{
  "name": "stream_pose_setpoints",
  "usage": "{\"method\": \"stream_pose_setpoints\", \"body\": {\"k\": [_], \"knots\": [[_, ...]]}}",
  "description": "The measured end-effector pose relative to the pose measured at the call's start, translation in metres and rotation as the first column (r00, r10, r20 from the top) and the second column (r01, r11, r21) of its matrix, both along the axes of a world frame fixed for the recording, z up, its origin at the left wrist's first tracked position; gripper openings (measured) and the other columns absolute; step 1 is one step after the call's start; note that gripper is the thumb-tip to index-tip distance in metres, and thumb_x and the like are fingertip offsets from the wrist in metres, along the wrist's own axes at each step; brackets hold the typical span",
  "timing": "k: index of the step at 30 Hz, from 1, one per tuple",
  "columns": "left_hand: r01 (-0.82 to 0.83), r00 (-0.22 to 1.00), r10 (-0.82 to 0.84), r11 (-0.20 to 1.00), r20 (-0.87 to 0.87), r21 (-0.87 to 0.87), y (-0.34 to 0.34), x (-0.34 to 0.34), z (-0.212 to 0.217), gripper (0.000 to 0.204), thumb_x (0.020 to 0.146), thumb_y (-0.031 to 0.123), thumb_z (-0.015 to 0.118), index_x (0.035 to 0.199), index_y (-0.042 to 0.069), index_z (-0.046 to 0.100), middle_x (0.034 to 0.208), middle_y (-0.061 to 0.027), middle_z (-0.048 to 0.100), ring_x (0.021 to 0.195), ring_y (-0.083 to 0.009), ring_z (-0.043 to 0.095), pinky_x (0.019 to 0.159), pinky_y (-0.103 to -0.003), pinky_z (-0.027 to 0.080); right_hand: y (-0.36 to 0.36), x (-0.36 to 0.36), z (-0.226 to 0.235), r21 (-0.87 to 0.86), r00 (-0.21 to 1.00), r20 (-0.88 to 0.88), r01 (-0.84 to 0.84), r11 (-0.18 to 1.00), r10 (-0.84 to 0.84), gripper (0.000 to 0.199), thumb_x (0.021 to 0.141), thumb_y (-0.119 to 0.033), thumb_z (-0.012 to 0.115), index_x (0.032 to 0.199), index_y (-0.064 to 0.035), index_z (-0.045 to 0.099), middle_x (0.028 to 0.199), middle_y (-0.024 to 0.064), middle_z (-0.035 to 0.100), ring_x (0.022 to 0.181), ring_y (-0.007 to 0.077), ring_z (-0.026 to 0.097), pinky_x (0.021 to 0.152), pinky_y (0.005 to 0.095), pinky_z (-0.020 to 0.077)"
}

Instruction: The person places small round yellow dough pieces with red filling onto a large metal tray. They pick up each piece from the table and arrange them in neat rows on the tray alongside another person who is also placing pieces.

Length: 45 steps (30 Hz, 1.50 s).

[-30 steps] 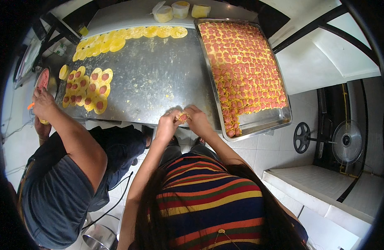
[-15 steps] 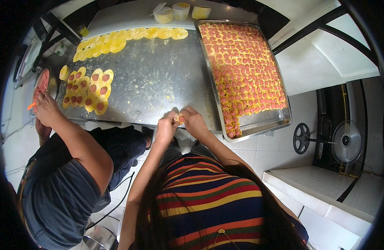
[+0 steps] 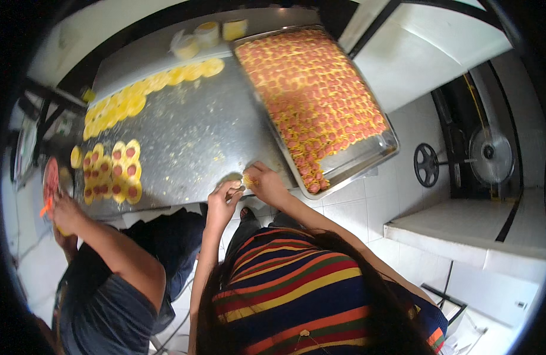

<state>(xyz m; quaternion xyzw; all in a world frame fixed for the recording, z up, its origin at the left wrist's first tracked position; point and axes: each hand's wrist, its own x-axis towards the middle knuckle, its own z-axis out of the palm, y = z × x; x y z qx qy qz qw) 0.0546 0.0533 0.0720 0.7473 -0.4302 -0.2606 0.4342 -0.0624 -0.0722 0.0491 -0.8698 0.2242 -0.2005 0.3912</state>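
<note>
My left hand (image 3: 224,200) and my right hand (image 3: 266,182) meet at the near edge of the steel table (image 3: 196,133). Both pinch a small yellow dough piece (image 3: 247,180) between their fingertips. Just to the right lies a large metal tray (image 3: 367,158) packed with several rows of yellow pieces topped in red. To the left on the table sit yellow discs with red centres (image 3: 114,171). A curved line of plain yellow discs (image 3: 137,94) runs along the far side.
A co-worker in a grey shirt stands at my left, a hand (image 3: 64,208) holding something orange beside a red plate (image 3: 50,177). Small tubs (image 3: 206,34) stand at the table's back. A white ledge (image 3: 462,231) and a wheeled machine (image 3: 428,164) are at right.
My hands stay together at the table edge, working the yellow piece. The co-worker's hand has dropped slightly by the red plate.
</note>
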Motion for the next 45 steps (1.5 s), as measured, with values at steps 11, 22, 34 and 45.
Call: {"method": "stream_pose_setpoints", "body": {"k": [11, 22, 34, 45], "knots": [[0.066, 0.995, -0.063, 0.997, -0.074, 0.031, -0.002, 0.0, -0.036, 0.023, 0.077, 0.002, 0.067, 0.099, 0.001, 0.062, 0.084, -0.0153, 0.066, 0.076, -0.0211, 0.067, 0.069, -0.03, 0.055, -0.085, -0.158, 0.01, -0.242, 0.827, -0.085, 0.523, 0.817, -0.555, 0.033, 0.065, 0.008, 0.058, 0.095, -0.0057, 0.061, 0.087, 0.0132, 0.058, 0.081, 0.0322, 0.059, 0.069, 0.037, 0.0482], [0.064, 0.998, -0.063, 0.998, -0.026, 0.008, -0.006, -0.006, -0.038, 0.023, 0.076, 0.002, 0.067, 0.099, 0.0, 0.063, 0.082, -0.0143, 0.066, 0.074, -0.0191, 0.067, 0.068, -0.029, 0.054, -0.083, -0.145, 0.0, -0.159, 0.777, -0.177, 0.584, 0.796, -0.605, 0.029, 0.068, 0.004, 0.06, 0.095, -0.0061, 0.059, 0.089, 0.0129, 0.059, 0.084, 0.0334, 0.06, 0.07, 0.0407, 0.0478], [0.051, 0.997, -0.044, 0.992, -0.063, 0.114, -0.003, -0.012, -0.031, 0.021, 0.079, 0.004, 0.067, 0.1, 0.0, 0.063, 0.084, -0.0064, 0.065, 0.075, -0.0089, 0.06, 0.068, -0.025, 0.049, -0.086, -0.138, -0.007, -0.094, 0.805, -0.116, 0.574, 0.813, -0.582, 0.029, 0.066, 0.002, 0.063, 0.093, -0.0053, 0.061, 0.091, 0.0148, 0.06, 0.083, 0.0323, 0.062, 0.068, 0.039, 0.0488], [0.043, 0.999, -0.039, 0.994, -0.036, 0.102, -0.006, -0.02, -0.024, 0.02, 0.076, 0.003, 0.069, 0.095, -0.001, 0.063, 0.083, -0.0069, 0.065, 0.071, -0.0107, 0.058, 0.067, -0.025, 0.048, -0.092, -0.141, -0.007, -0.068, 0.784, -0.192, 0.589, 0.805, -0.59, 0.029, 0.066, -0.008, 0.071, 0.093, -0.0034, 0.062, 0.078, 0.017, 0.065, 0.074, 0.0321, 0.064, 0.065, 0.0376, 0.0505]]}}
